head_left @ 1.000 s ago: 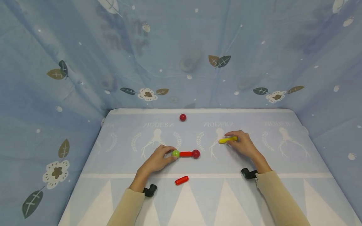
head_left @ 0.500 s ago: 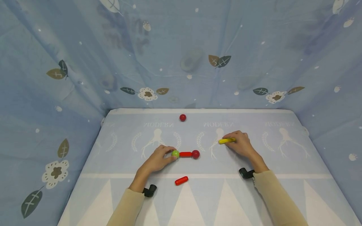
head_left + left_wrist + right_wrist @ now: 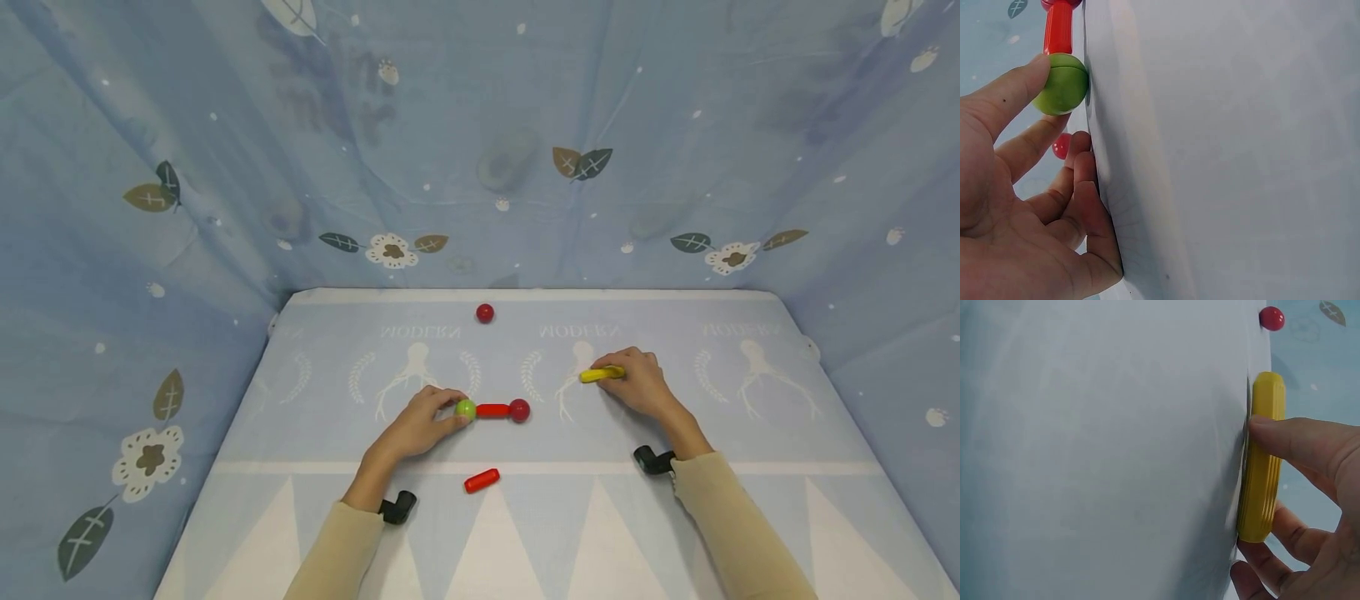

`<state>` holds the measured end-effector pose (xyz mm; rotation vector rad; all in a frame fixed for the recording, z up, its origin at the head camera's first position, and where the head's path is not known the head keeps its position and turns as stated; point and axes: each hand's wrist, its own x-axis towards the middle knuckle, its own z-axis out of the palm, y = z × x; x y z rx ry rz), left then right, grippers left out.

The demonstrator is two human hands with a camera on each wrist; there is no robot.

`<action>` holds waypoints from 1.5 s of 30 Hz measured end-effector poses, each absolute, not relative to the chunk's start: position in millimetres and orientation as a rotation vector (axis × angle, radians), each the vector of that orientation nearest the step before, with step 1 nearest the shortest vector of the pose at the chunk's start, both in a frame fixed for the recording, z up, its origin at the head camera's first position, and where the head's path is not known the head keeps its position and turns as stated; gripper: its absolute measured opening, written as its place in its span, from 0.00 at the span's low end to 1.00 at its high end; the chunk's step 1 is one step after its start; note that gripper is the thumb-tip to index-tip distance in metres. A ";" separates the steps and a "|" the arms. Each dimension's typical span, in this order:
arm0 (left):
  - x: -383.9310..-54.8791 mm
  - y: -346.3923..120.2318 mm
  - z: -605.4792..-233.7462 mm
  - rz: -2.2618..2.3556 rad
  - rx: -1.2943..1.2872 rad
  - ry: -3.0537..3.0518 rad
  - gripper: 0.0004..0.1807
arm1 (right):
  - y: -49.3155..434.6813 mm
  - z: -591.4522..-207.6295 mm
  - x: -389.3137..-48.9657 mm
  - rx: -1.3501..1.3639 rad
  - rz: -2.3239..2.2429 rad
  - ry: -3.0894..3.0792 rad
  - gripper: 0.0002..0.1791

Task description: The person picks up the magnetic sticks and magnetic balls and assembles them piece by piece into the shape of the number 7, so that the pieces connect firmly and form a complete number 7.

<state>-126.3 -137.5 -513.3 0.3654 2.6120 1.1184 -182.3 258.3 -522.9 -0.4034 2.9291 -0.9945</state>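
My left hand (image 3: 420, 421) pinches a green ball (image 3: 466, 409) between thumb and index finger, close over the table. A short red rod (image 3: 492, 411) joins that ball to a dark red ball (image 3: 519, 410) on the right, so the three lie in one line. Farther right, my right hand (image 3: 637, 383) holds a yellow ridged rod (image 3: 1263, 462) between thumb and fingers. Its left end points toward the joined piece, with a wide gap between them. In the left wrist view the other fingers are bent below the green ball (image 3: 1063, 85).
A loose red ball (image 3: 485, 313) lies near the table's back edge. Nearer the front is a loose red rod (image 3: 482, 480), set at a slant. Patterned blue cloth (image 3: 495, 167) hangs behind and along both sides of the table (image 3: 315, 517). Black wrist cameras (image 3: 654, 460) are worn on both wrists.
My right hand has shifted slightly left along the yellow rod, its fingers covering more of the right end. My left hand and the joined piece have stayed in place.
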 end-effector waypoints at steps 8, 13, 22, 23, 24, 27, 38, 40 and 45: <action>-125.3 -136.7 -512.2 1.109 0.354 2.607 0.17 | 256.4 -518.3 -181.0 -0.391 -0.992 2.932 0.14; -124.9 -137.4 -512.6 1.119 0.357 2.605 0.17 | 254.3 -510.1 -178.4 -0.369 -0.994 2.931 0.13; -125.5 -137.8 -514.4 1.121 0.355 2.602 0.17 | 249.8 -499.1 -170.7 -0.366 -1.125 2.886 0.15; -125.7 -137.8 -514.3 1.119 0.351 2.601 0.17 | 249.1 -498.2 -169.7 -0.363 -1.144 2.878 0.16; -125.5 -137.7 -514.1 1.118 0.348 2.601 0.17 | 248.4 -497.8 -168.9 -0.355 -1.162 2.870 0.16; -125.0 -137.8 -513.4 1.120 0.354 2.601 0.17 | 246.6 -497.0 -166.8 -0.322 -1.204 2.846 0.18; -126.3 -138.3 -513.2 1.116 0.354 2.607 0.17 | 233.9 -500.7 -159.8 -0.165 -1.458 2.618 0.23; -126.3 -138.3 -513.0 1.115 0.354 2.606 0.17 | 230.0 -501.8 -157.4 -0.156 -1.536 2.551 0.24; -127.1 -138.0 -512.6 1.120 0.350 2.601 0.17 | 219.6 -504.4 -151.4 -0.142 -1.730 2.371 0.23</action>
